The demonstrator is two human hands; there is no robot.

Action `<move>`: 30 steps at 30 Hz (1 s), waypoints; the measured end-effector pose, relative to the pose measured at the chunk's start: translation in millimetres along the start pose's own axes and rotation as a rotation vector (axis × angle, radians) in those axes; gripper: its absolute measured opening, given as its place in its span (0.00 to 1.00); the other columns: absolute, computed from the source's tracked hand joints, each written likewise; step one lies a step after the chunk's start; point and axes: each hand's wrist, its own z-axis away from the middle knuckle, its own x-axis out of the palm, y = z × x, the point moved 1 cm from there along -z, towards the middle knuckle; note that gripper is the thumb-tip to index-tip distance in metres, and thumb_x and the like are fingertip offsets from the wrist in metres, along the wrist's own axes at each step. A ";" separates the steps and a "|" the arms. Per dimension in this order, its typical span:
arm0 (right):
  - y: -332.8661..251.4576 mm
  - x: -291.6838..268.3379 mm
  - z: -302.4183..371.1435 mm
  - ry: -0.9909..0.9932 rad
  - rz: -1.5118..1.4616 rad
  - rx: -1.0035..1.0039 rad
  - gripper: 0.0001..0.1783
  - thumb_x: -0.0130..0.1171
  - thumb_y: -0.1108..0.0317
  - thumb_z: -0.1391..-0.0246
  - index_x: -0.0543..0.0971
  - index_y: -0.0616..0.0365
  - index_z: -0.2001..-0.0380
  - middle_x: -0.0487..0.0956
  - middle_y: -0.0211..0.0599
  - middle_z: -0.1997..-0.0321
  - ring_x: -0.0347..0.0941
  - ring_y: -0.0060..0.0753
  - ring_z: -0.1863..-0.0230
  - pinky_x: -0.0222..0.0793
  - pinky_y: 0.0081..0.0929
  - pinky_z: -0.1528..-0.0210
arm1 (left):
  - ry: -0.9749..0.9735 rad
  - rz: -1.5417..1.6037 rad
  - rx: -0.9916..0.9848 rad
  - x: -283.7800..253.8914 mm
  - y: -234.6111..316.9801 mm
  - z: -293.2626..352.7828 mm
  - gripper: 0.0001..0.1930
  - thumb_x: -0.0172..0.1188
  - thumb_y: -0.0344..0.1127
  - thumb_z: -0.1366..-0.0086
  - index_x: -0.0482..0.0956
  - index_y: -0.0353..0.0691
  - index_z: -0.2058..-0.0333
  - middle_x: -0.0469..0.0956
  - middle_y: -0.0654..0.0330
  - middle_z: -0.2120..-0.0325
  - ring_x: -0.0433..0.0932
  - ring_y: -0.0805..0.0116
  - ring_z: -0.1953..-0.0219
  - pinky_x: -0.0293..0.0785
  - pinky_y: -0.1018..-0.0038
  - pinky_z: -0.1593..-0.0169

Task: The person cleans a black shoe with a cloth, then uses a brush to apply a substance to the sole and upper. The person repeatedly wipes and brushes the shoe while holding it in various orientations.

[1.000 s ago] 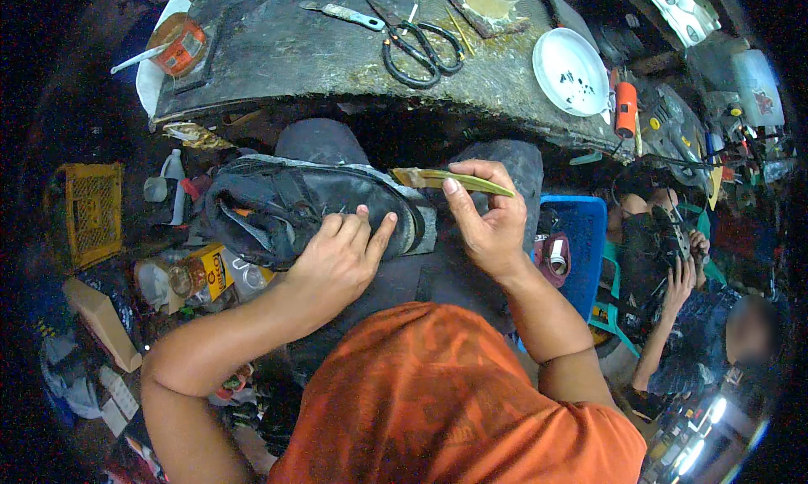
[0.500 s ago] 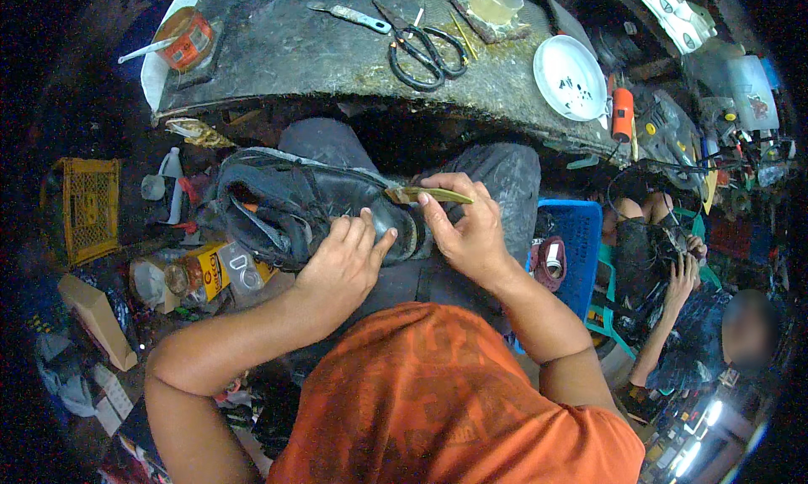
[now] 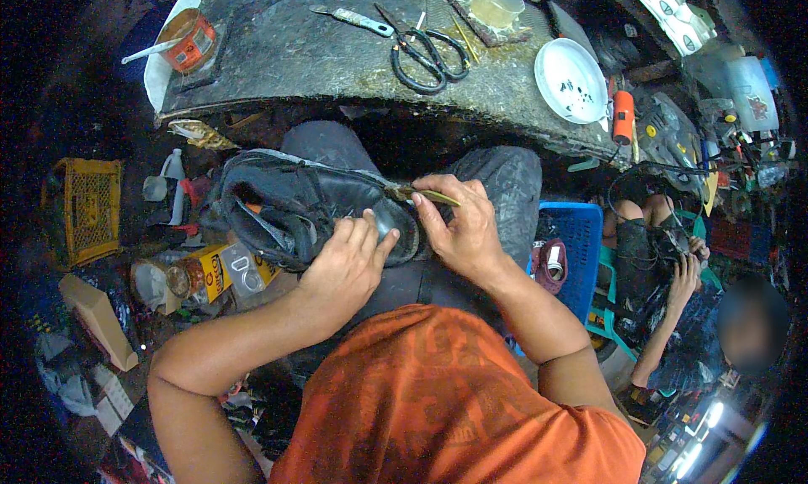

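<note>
A black lace-up boot (image 3: 337,196) lies on its way across my lap, its opening to the left and its toe to the right. My left hand (image 3: 347,263) grips the toe part, fingers curled over the dark upper and thumb near the toe cap. Between the thumb and fingers of my right hand (image 3: 459,227) is a small flat brush (image 3: 436,197) with a yellowish handle. Its dark tip touches the boot's edge near the toe, where a pale line runs along the sole seam.
On the worn workbench (image 3: 278,55) ahead lie scissors (image 3: 425,59), a craft knife (image 3: 358,19), a white plate (image 3: 571,80) and an orange tub (image 3: 192,42). A blue basket (image 3: 581,248) stands right, a yellow crate (image 3: 88,210) left. Another person (image 3: 686,324) sits at right.
My right hand and the brush have shifted slightly left along the boot's edge. My left hand keeps its place on the toe.
</note>
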 end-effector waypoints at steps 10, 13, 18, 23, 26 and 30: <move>7.5 -14.3 -7.8 -0.193 -0.018 0.019 0.09 0.67 0.71 0.45 0.84 0.53 0.59 0.85 0.32 0.62 0.78 0.38 0.66 0.65 0.33 0.55 | -0.016 0.049 -0.004 0.8 0.6 -3.2 0.28 0.44 0.39 0.28 0.67 0.34 0.33 0.72 0.38 0.40 0.71 0.51 0.39 0.60 0.59 0.38; 8.4 -18.0 -8.8 -0.190 -0.007 -0.025 0.07 0.64 0.68 0.42 0.82 0.50 0.59 0.85 0.33 0.64 0.78 0.40 0.65 0.65 0.37 0.55 | -0.015 0.043 0.000 0.6 0.6 -3.2 0.28 0.45 0.39 0.28 0.68 0.34 0.33 0.73 0.38 0.41 0.71 0.51 0.40 0.60 0.59 0.38; 9.7 -13.2 -10.6 -0.155 0.010 -0.031 0.09 0.67 0.70 0.44 0.83 0.52 0.59 0.85 0.32 0.62 0.78 0.38 0.64 0.64 0.34 0.57 | 0.002 -0.009 0.003 -0.2 0.4 -3.6 0.27 0.45 0.38 0.30 0.69 0.39 0.34 0.71 0.39 0.38 0.73 0.55 0.48 0.64 0.62 0.42; 13.2 -8.6 -12.0 -0.169 0.023 -0.057 0.10 0.68 0.70 0.46 0.83 0.54 0.60 0.85 0.32 0.60 0.78 0.36 0.64 0.63 0.34 0.58 | -0.015 -0.006 0.002 -0.4 0.7 -4.6 0.27 0.45 0.39 0.30 0.70 0.39 0.34 0.71 0.39 0.38 0.72 0.55 0.48 0.64 0.62 0.42; 15.6 -11.7 -13.0 -0.203 0.017 -0.046 0.09 0.68 0.71 0.46 0.82 0.53 0.60 0.85 0.32 0.60 0.78 0.36 0.64 0.63 0.34 0.57 | -0.010 -0.036 0.008 -1.4 0.3 -4.9 0.28 0.45 0.39 0.30 0.69 0.39 0.34 0.71 0.39 0.39 0.72 0.55 0.48 0.64 0.62 0.43; 15.0 -18.2 -16.0 -0.280 0.040 -0.050 0.08 0.68 0.69 0.45 0.82 0.52 0.61 0.84 0.32 0.63 0.78 0.37 0.64 0.63 0.35 0.56 | -0.017 -0.070 0.018 -3.6 0.1 -6.9 0.28 0.45 0.39 0.30 0.69 0.37 0.34 0.72 0.40 0.40 0.72 0.55 0.49 0.65 0.62 0.43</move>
